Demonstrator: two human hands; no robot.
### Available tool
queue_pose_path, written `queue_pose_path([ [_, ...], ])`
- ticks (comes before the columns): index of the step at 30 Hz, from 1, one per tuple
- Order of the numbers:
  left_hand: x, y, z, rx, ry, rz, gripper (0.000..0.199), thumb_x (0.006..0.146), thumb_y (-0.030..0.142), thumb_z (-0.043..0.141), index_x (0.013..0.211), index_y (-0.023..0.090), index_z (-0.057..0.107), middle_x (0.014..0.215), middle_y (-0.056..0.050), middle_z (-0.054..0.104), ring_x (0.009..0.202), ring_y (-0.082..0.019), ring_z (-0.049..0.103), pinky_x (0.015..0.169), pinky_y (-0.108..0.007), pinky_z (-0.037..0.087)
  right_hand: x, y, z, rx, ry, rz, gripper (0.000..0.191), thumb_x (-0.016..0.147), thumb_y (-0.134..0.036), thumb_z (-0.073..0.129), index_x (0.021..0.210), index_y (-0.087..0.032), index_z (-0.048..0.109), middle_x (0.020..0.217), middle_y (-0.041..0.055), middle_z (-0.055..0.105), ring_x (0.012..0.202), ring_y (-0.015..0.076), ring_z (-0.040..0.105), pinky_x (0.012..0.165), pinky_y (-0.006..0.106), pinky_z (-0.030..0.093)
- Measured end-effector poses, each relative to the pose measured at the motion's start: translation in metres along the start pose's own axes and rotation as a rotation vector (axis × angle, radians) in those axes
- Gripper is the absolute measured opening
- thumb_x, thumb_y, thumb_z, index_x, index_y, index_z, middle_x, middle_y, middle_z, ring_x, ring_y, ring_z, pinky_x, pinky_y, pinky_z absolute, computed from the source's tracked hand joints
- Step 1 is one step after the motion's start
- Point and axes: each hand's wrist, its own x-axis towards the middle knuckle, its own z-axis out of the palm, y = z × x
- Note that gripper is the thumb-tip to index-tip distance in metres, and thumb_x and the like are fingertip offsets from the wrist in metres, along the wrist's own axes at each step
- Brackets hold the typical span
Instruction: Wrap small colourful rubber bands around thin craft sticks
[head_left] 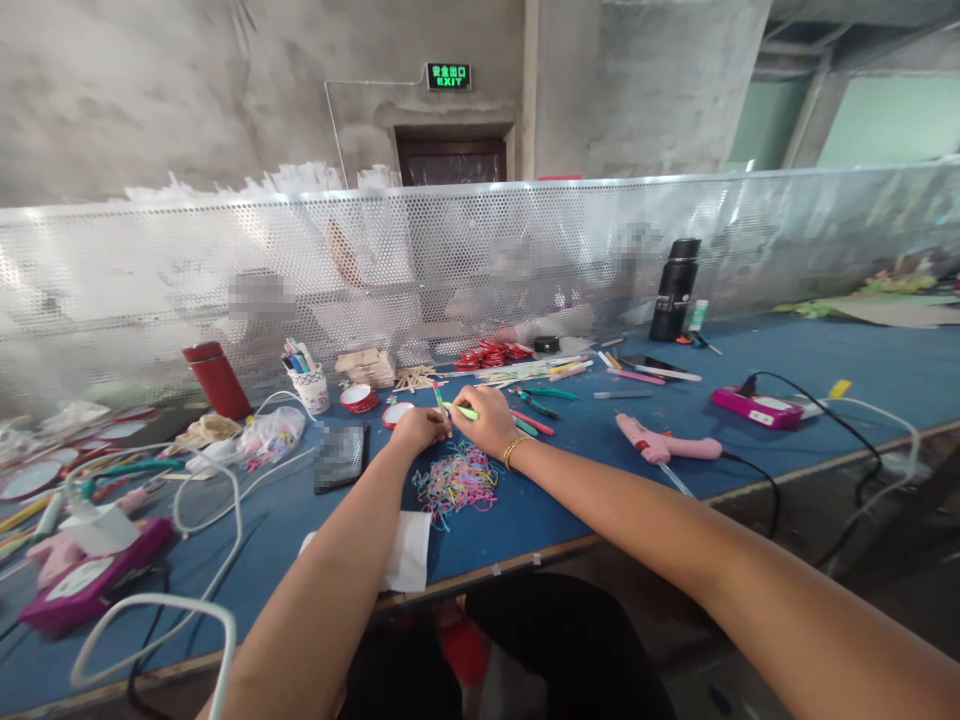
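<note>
Beside tangled strands (459,483), slim pen (466,411) in right hand (487,418)

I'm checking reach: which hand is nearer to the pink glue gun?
Right. The right hand is left of the pink glue gun, apart from it; the left hand is farther left, on the right hand's far side.

A gold bracelet (512,452) and black trousers (570,640) are worn.

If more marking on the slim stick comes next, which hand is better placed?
Probably the right hand: it holds the light-green pen close beside the stick, while the left hand appears occupied holding that stick.
</note>
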Motion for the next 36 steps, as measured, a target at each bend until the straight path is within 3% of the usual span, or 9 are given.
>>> queue_pose_path([
  [16, 0.0065, -0.0102, -0.0005, 0.049, -0.018, 0.075, 0.009, 0.070, 0.026, 0.068, 0.066, 0.018, 0.069, 0.059, 0.001, 0.065, 0.050, -0.010, 0.051, 0.050, -0.021, 0.038, -0.0004, -0.0001, -0.0003, 0.010, 0.006, 0.008, 0.011, 0.087, -0.031, 0.056, 0.081, -0.022, 0.058, 0.076, 0.0006, 0.064, 0.081, 0.0175, 0.055, 0.080, 0.029, 0.034],
  [36, 0.0059, -0.0097, 0.0024, -0.062, -0.002, 0.094, 0.003, 0.068, 0.014, 0.068, 0.069, 0.017, 0.069, 0.057, 0.002, 0.064, 0.051, -0.010, 0.054, 0.050, -0.020, 0.038, 0.0004, 0.0004, -0.0006, 0.004, -0.003, -0.002, 0.011, 0.087, -0.031, 0.057, 0.081, -0.022, 0.059, 0.075, 0.0006, 0.064, 0.080, 0.0172, 0.056, 0.078, 0.029, 0.034],
])
